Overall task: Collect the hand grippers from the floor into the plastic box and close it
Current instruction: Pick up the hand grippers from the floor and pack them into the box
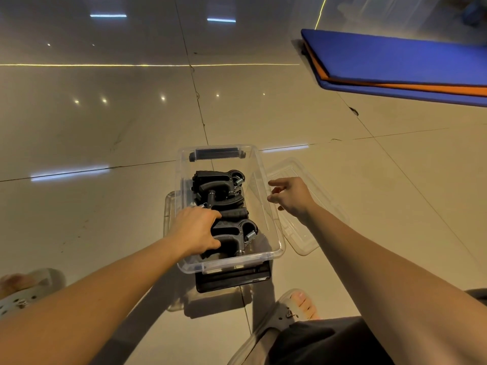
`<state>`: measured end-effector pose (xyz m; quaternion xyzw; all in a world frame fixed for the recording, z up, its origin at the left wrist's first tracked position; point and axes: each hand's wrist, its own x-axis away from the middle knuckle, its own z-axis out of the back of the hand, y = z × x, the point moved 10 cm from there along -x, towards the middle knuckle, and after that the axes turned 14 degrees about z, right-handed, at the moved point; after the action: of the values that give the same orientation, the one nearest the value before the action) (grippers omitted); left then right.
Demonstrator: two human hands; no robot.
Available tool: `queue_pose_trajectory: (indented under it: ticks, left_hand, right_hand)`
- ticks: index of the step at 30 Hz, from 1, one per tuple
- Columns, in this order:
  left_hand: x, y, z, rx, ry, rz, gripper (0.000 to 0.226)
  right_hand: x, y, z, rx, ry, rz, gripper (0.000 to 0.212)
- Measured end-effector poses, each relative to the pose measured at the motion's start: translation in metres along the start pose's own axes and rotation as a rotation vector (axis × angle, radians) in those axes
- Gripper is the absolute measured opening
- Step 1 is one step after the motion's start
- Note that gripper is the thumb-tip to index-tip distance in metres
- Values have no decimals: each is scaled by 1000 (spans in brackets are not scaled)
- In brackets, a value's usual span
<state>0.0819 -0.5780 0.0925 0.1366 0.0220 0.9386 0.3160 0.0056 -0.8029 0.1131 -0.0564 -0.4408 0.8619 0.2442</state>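
While the left hand [196, 230] grasps a hand gripper [232, 238] inside the clear plastic box [274, 233] on the floor [105, 127], the right hand [290, 197] hovers released above the lid [311, 233] beside it

Floor [105, 122]: glossy beige tiles, dark grout lines
Light: ceiling lamps reflected as bright spots and strips
Mat [400, 61]: blue over orange, folded, at 2 o'clock

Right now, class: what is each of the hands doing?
Left hand: in the plastic box, on the hand grippers; grasp cannot be told.
Right hand: open, empty.
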Motion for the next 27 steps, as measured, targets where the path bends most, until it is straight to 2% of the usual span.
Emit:
queue_pose_trajectory:
  ticks: [5, 13, 20, 24, 27]
  left_hand:
    - [1, -4, 1, 32, 25, 27, 81]
    - [10, 0, 2, -35, 81, -29, 77]
    - [28, -3, 23, 27, 110, -63, 76]
    - [53, -36, 60, 146, 193, -15, 70]
    - [79, -85, 88, 227, 250, 76, 63]
  right_hand:
    - [4, -3, -3, 76, 9, 26, 52]
    - [10, -9, -6, 167, 9, 6, 54]
    - [20, -34, -17, 344, -100, 1, 51]
    - [30, -69, -27, 372, -62, 46, 42]
    - [38, -126, -40, 361, -35, 163, 35]
